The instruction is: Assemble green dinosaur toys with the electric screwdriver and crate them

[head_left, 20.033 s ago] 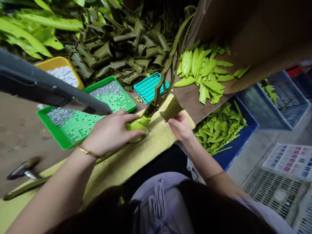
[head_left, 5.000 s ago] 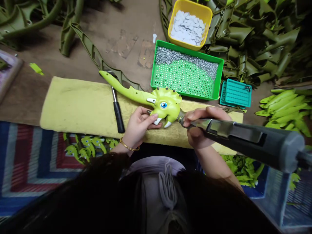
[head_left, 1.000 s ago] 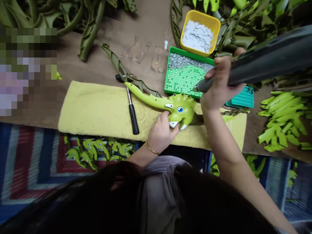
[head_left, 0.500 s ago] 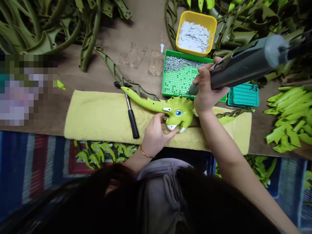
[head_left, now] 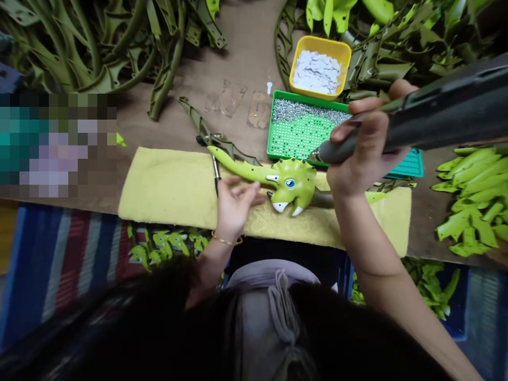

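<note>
Now the left hand [head_left: 236, 206] has come off and lies open, fingers spread, just beside the lime-green plastic triceratops toy [head_left: 291, 185], which rests on a yellow towel [head_left: 170, 185], while the right hand [head_left: 367, 153] grips a dark grey electric screwdriver [head_left: 436, 124], its tip close above the toy.

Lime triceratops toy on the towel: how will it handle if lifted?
The triceratops toy probably feels light for its size, since it looks like hollow moulded plastic. Its glossy skin may be a little slippery. With a bulky head and thin tail, it would likely swing head-down if lifted by the tail.
</note>
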Action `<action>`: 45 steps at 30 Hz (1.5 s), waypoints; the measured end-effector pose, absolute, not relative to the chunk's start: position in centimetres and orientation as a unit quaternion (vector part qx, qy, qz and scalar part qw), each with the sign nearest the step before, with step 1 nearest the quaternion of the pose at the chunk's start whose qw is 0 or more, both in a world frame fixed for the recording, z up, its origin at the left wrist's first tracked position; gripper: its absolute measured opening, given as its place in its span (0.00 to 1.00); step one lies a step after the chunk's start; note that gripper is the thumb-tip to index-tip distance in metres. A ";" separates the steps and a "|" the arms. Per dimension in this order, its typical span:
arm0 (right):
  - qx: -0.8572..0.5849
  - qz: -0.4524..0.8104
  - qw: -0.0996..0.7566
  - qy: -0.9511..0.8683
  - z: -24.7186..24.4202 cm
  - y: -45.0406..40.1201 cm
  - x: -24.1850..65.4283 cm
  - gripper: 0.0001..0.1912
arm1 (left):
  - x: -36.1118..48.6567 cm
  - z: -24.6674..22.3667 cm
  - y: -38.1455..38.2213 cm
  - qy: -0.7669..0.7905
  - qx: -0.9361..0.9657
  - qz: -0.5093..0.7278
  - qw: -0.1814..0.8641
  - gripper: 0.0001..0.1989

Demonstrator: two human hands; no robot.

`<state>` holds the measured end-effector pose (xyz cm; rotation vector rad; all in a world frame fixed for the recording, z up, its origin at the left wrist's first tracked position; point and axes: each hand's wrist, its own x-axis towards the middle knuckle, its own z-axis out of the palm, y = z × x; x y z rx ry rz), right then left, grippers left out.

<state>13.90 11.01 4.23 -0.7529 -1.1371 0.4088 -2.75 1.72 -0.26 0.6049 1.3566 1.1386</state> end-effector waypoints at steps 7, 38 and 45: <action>-0.364 0.236 0.674 -0.598 5.3 7.2 10.3 0.21 | -3.5 0.0 4.5 0.558 0.164 0.501 0.641 0.20; -0.431 0.255 0.680 -0.535 0.3 14.3 12.3 0.16 | -2.8 -1.4 4.9 0.515 0.177 0.514 0.662 0.20; -0.433 0.232 0.662 -0.566 1.3 14.1 12.5 0.22 | -2.8 -1.3 4.9 0.506 0.171 0.514 0.671 0.22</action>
